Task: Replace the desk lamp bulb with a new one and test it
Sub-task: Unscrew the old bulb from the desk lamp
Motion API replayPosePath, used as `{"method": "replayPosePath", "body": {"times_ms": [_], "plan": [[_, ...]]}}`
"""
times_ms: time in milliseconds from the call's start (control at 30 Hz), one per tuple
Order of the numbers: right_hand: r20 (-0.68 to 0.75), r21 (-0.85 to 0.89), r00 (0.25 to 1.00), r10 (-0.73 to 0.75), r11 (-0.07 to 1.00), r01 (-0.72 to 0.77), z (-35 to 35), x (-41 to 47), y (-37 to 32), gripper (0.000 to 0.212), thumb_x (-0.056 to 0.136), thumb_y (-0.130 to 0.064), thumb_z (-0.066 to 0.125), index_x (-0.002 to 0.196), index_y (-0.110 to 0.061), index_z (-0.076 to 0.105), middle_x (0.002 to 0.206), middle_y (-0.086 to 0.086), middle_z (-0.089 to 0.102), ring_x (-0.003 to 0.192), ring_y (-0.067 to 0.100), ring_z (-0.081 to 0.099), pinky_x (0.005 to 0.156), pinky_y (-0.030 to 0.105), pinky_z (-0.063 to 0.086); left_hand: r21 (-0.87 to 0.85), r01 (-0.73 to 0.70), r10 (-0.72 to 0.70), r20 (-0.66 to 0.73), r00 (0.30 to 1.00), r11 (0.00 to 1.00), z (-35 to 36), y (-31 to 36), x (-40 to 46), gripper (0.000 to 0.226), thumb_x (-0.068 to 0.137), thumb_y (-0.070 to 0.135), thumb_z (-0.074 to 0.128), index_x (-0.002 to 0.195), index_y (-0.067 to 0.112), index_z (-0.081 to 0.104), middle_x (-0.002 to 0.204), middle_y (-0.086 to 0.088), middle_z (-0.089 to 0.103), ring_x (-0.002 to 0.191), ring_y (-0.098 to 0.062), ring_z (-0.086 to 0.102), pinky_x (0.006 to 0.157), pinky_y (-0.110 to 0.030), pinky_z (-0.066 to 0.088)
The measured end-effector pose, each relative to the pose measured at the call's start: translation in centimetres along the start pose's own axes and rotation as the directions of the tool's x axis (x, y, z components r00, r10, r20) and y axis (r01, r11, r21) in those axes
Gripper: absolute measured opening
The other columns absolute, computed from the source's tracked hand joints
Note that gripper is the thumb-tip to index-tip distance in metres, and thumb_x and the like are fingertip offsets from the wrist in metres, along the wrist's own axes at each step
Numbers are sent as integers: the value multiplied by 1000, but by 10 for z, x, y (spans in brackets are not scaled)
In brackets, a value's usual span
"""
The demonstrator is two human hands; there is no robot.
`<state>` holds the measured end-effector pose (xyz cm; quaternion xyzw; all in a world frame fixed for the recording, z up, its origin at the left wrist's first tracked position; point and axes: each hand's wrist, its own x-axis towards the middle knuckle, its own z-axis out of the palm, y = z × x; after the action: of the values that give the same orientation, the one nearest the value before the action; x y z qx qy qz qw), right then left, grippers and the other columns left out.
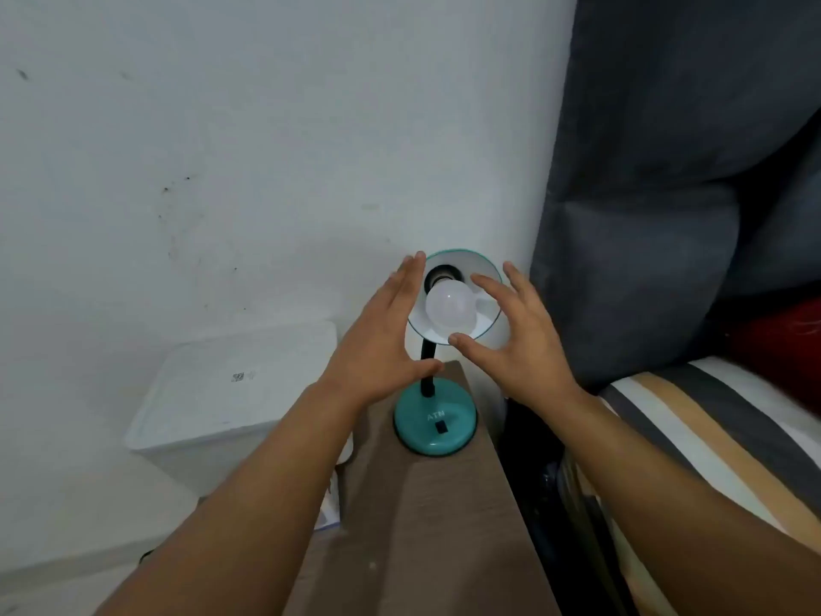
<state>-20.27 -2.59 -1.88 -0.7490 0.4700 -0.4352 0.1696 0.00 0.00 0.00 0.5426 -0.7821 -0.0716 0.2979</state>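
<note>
A teal desk lamp stands on its round base (435, 422) at the far end of a narrow wooden table (426, 517). Its shade (486, 282) is tilted up towards me, and a white bulb (451, 306) sits in the socket, unlit. My left hand (382, 335) is open beside the shade's left rim, fingers spread. My right hand (515, 335) is open at the shade's right and lower rim, with the thumb just under the bulb. Neither hand grips the bulb. A black rocker switch (440, 426) is on the base.
A white lidded bin (231, 389) stands to the left of the table against the white wall. On the right a dark grey upholstered headboard (657, 215) rises close to the lamp, with a striped bed cover (711, 437) below it.
</note>
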Motion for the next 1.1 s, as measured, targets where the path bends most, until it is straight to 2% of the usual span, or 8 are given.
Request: {"method": "replayPosePath", "body": {"times_ms": [133, 200, 300, 467, 667, 767, 967, 1100], "plan": [[8, 71, 1000, 24, 997, -24, 4, 5, 4, 75, 74, -46, 83, 140, -38, 48, 160, -6, 27, 145, 15, 30, 114, 40, 35, -62, -18, 14, -65, 998, 998, 9, -5, 7, 122, 76, 35, 87, 155, 44, -5, 164, 10, 25, 146, -2, 25, 103, 2, 21], [-3, 88, 1000, 3, 996, -3, 7, 5, 8, 74, 73, -46, 83, 139, -37, 49, 155, -5, 34, 141, 14, 37, 112, 44, 39, -74, -21, 12, -115, 993, 997, 11, -5, 9, 115, 79, 37, 85, 157, 42, 0, 159, 7, 34, 141, -4, 32, 97, 7, 20], [-14, 118, 1000, -19, 993, 20, 9, 5, 9, 74, 73, -43, 84, 138, -34, 50, 146, -6, 44, 132, 11, 44, 107, 40, 44, -91, -35, 21, -155, 988, 995, 13, -6, 8, 107, 81, 41, 82, 158, 39, 8, 156, 7, 41, 139, -5, 38, 104, 0, 26], [-15, 159, 1000, -17, 987, 19, 14, 6, 8, 60, 82, -34, 78, 136, -35, 51, 139, -6, 46, 124, 7, 45, 102, 33, 46, -160, -16, -11, -171, 985, 987, 16, -11, 4, 111, 77, 32, 87, 158, 43, 12, 157, 11, 41, 139, -9, 45, 108, -37, 48], [119, 175, 992, -37, 984, 15, 13, 6, 6, 63, 95, -18, 62, 145, -47, 37, 145, -5, 30, 129, 11, 40, 103, 38, 47, -207, 25, -63, -178, 982, 978, 17, -11, 2, 109, 76, 29, 87, 158, 44, 16, 153, 11, 47, 135, -9, 50, 104, -37, 51], [145, 196, 989, -12, 981, -16, 10, 6, 3, 74, 90, -24, 68, 147, -51, 29, 146, -8, 27, 131, 9, 37, 104, 34, 44, -231, 29, -70, -171, 983, 973, 17, -10, 2, 108, 77, 32, 86, 157, 46, 16, 154, 13, 45, 137, -8, 48, 106, -38, 50], [17, 200, 999, 40, 979, -43, 15, 10, -2, 62, 77, -37, 82, 126, -42, 45, 135, -9, 41, 118, 7, 44, 92, 25, 43, -187, 40, -71, -165, 984, 982, 18, -6, 3, 106, 80, 32, 84, 157, 48, 14, 155, 14, 44, 136, -7, 48, 106, -36, 49], [72, 225, 996, 58, 972, -73, 16, 10, -2, 56, 87, -28, 73, 133, -42, 45, 139, -5, 35, 121, 8, 41, 97, 26, 43, -214, 39, -76, -168, 983, 976, 18, -5, 3, 104, 79, 37, 83, 156, 49, 14, 153, 13, 47, 135, -7, 50, 106, -37, 49]]}}
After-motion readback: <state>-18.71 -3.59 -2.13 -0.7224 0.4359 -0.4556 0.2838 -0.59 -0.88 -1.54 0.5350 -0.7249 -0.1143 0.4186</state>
